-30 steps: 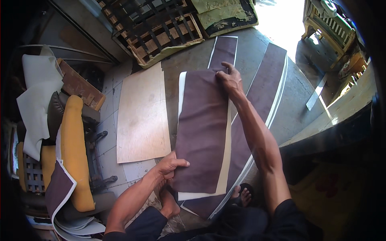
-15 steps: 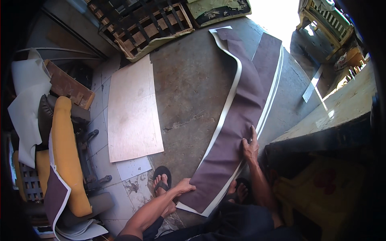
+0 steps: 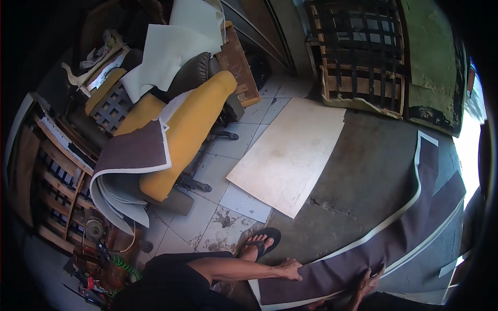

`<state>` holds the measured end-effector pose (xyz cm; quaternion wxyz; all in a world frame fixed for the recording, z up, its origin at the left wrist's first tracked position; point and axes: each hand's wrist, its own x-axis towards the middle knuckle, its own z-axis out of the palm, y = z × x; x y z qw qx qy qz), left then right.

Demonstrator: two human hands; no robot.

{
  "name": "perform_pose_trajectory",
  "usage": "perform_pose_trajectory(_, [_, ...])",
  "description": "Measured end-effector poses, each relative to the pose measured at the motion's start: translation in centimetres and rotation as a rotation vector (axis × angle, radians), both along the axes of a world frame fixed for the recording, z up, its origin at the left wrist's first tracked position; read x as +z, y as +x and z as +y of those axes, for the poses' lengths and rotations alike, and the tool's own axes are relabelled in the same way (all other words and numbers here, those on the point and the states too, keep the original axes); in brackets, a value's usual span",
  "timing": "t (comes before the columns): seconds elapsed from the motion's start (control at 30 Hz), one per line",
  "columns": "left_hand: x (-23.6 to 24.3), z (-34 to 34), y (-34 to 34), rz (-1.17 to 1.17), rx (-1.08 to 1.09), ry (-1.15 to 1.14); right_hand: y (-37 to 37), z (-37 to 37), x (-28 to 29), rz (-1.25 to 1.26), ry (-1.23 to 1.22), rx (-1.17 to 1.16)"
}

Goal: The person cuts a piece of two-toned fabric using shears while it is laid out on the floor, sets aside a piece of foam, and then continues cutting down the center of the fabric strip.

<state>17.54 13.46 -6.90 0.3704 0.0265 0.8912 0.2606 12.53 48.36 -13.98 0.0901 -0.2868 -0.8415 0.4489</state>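
Observation:
A long dark brown leatherette sheet with a white backing (image 3: 399, 236) lies spread on the grey concrete floor, running from the bottom middle up to the right. My left hand (image 3: 289, 269) grips its near left edge, fingers curled over the rim. At the bottom right, my right hand (image 3: 369, 280) rests flat on the sheet's lower part with fingers apart. A foot in a black sandal (image 3: 259, 242) stands just left of the sheet's near end.
A pale plywood board (image 3: 290, 155) lies flat on the floor at the centre. A yellow foam-covered chair (image 3: 181, 129) draped with more brown sheet stands at left. A wooden strap-webbed frame (image 3: 358, 52) leans at the back; wooden frames (image 3: 46, 181) and tools crowd the far left.
The view has swung left and down. The sheet that stretched across the middle now sits at the right, and both hands have slid to its near end.

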Motion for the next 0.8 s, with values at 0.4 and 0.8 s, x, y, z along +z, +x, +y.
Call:
perform_pose_trajectory(0.4, [11.7, -3.6, -17.8, 0.014, -0.419, 0.057, -1.3, 0.9, 2.1, 0.463, 0.717, 0.140])
perform_pose_trajectory(0.8, [59.9, -17.7, -47.0, 0.379, -0.407, -0.971, 5.0, -4.8, 20.0, -0.335, 0.109, 0.358])
